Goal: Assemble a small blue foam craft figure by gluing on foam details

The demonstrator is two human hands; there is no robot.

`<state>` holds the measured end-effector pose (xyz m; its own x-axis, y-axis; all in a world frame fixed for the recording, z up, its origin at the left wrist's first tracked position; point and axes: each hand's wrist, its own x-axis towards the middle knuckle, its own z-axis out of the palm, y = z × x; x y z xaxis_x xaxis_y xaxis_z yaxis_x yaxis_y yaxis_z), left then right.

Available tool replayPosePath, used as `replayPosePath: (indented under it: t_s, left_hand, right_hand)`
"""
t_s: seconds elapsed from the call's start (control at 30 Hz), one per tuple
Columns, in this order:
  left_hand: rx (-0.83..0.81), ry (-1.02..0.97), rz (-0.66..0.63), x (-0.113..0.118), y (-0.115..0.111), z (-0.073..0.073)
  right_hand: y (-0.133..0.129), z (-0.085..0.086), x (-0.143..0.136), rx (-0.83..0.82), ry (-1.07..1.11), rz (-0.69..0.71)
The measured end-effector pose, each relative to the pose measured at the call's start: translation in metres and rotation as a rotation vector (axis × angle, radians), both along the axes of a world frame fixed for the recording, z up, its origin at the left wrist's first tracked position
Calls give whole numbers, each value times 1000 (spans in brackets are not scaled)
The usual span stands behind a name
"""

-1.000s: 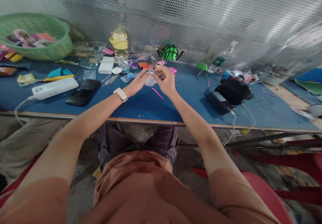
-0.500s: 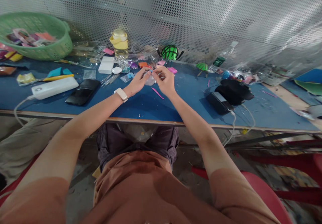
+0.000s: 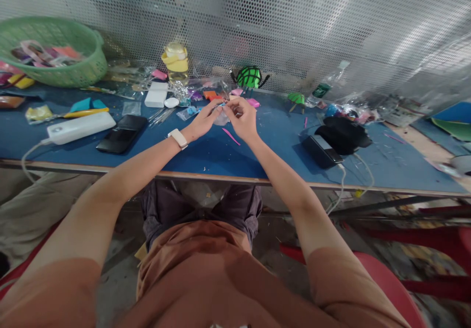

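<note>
Both hands meet just above the blue worktop (image 3: 257,146) in the upper middle of the frame; the left hand (image 3: 201,120) and the right hand (image 3: 241,118) each have the fingertips pinched shut on a small clear plastic bag (image 3: 221,118) held between them, with something tiny and blue at its top edge. The bag hangs just off the surface, with a pink stick (image 3: 230,136) lying on the worktop right below it.

The likely slip — a judgement only — is the thin film sliding out of so light a pinch; the bag or whatever is in it could drop among the scraps scattered around; a pull from both sides could also tear it.

Much is hard to read; the bag's contents are too small and blurred to name, and the fingers cover most of its edge. The green basket (image 3: 73,70) is cut off at the upper left; the black phone (image 3: 121,134) and the white power bank (image 3: 81,128) lie well apart to the left.
</note>
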<state>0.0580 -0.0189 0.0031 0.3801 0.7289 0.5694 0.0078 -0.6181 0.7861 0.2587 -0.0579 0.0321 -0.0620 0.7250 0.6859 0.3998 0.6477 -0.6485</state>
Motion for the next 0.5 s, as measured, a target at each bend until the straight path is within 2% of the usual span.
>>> replayPosePath:
  t_s: [0.13,0.23,0.37,0.5]
  left_hand:
    - [-197,-90,-83,3,6,-7]
    - [-313,-160,-88,4,11,-10]
    - [-350,-188,-119,0,11,-7]
    - [-369,-182,-152,-2,8,-2]
  right_hand:
    - [8,-4,3,34,11,-25]
    - [16,-8,7,29,68,15]
    - [25,-13,12,0,139,100]
    - [25,-13,15,4,106,94]
